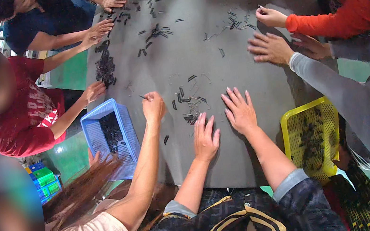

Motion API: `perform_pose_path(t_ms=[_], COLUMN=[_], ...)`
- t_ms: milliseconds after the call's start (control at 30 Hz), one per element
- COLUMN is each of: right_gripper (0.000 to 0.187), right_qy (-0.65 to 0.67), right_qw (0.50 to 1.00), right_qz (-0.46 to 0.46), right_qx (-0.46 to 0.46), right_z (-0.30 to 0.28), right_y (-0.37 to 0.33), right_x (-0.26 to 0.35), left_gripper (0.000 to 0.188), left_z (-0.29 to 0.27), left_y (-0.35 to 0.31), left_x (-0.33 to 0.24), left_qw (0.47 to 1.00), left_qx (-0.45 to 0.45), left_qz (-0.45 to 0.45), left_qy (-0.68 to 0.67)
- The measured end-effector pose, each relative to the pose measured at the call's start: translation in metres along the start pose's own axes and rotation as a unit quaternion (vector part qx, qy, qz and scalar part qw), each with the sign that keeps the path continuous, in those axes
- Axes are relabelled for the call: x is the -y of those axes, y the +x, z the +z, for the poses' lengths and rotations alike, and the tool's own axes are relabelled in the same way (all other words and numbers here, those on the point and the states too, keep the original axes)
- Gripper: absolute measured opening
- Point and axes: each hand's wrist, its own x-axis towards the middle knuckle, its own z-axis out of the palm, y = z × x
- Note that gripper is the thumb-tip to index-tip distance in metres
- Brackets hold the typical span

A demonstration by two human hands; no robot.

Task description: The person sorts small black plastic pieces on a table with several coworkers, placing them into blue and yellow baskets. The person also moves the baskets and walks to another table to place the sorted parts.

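My left hand [205,137] lies on the grey tabletop [245,164] with fingers stretched out. Its fingertips reach the near edge of a loose heap of small black strip-like pieces [184,97] and thin bent wires [205,78]. I cannot see anything gripped in it. To the right of it, my right hand [241,111] rests flat with fingers spread, holding nothing. One lone black piece [166,140] lies left of my left hand. Close by on the left, a co-worker's hand [153,106] pinches a small dark piece.
A blue basket [127,124] with black pieces stands at the left edge, a yellow basket [288,133] with more at the right. Co-workers' hands [270,47] work along both sides. A dense black pile [105,65] lies far left; further clusters [158,32] lie beyond.
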Motion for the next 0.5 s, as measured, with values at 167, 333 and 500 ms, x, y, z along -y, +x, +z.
perform_pose_path(t_ms=[167,333,500], right_gripper=[0.062,0.064,0.064], right_qy=[0.02,0.03,0.046], right_qw=[0.998,0.999,0.996], right_qz=[0.047,0.008,0.06], right_qx=[0.042,0.018,-0.056], right_z=[0.014,0.029,0.034], right_y=[-0.099,-0.112,-0.115], right_x=[0.041,0.047,0.048], left_gripper=[0.06,0.062,0.056], left_z=[0.038,0.069,0.067], left_y=[0.118,0.209,0.137], left_x=[-0.005,-0.007,-0.018], left_qw=[0.999,0.996,0.984], left_qx=[-0.019,0.045,0.103], left_qz=[0.016,0.067,0.135], left_qy=[-0.043,0.048,0.048])
